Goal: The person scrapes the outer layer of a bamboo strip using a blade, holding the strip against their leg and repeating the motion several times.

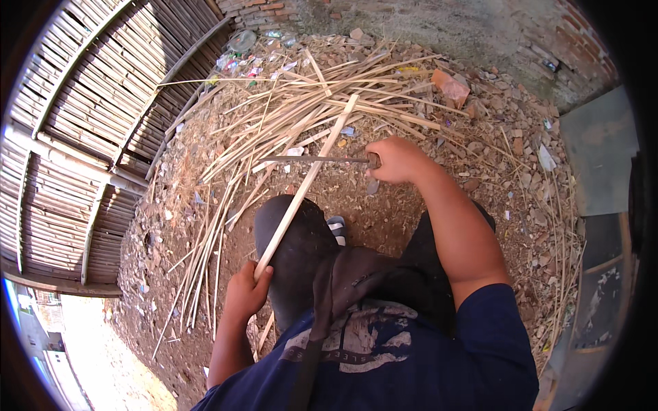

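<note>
Bamboo strip [305,185] in closed left hand [245,291]; knife [312,159] in right hand [397,159]

The heap of bamboo strips [301,109] lies at twelve o'clock on the ground [404,205]. A slatted bamboo wall [75,137] stands at nine o'clock. A brick wall [439,27] stands behind the heap.

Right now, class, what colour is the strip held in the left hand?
Pale tan, like dry bamboo: the strip in the left hand, head view.

I count two hands, one long knife [312,159], one held bamboo strip [305,183] crossing under that knife, and beyond it one heap of strips [301,103], too many to count.
</note>
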{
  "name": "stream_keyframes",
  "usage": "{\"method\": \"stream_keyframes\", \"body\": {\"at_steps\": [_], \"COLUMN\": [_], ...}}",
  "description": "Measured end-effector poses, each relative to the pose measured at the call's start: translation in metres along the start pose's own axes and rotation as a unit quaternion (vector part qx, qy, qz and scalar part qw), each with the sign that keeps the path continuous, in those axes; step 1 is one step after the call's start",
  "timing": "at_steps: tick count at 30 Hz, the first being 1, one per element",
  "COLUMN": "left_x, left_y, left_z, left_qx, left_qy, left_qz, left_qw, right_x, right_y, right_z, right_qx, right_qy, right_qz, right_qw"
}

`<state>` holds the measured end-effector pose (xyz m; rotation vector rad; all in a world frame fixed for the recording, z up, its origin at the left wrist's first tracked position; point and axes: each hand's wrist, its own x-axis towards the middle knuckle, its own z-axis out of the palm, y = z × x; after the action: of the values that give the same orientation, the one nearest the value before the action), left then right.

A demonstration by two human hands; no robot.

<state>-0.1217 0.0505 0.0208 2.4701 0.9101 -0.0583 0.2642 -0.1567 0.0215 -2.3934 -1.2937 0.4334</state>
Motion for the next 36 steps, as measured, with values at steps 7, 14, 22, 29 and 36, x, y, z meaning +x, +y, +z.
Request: {"method": "stream_keyframes", "body": {"at_steps": [7,14,22,29,36], "left_x": [0.003,0.011,0.014,0.014,0.016], "left_y": [-0.003,-0.012,-0.016,-0.015,0.012], "left_z": [0.003,0.015,0.013,0.005,-0.001], "left_qx": [-0.015,-0.026,-0.048,-0.059,-0.012], "left_qy": [-0.003,0.016,-0.012,-0.043,-0.080], "left_qz": [0.017,0.059,0.058,0.046,0.027], "left_qw": [1.000,0.998,0.997,0.996,0.996], "right_x": [0.004,0.018,0.008,0.010,0.023], "right_y": [-0.033,-0.020,-0.051,-0.066,-0.013], "right_z": [0.035,0.048,0.052,0.048,0.051], "right_qx": [-0.038,0.009,-0.047,-0.047,0.006], "right_qy": [-0.019,-0.008,-0.019,0.013,0.039], "right_qz": [-0.087,-0.006,-0.047,-0.061,0.064], "right_qw": [0.995,1.000,0.998,0.997,0.997]}}
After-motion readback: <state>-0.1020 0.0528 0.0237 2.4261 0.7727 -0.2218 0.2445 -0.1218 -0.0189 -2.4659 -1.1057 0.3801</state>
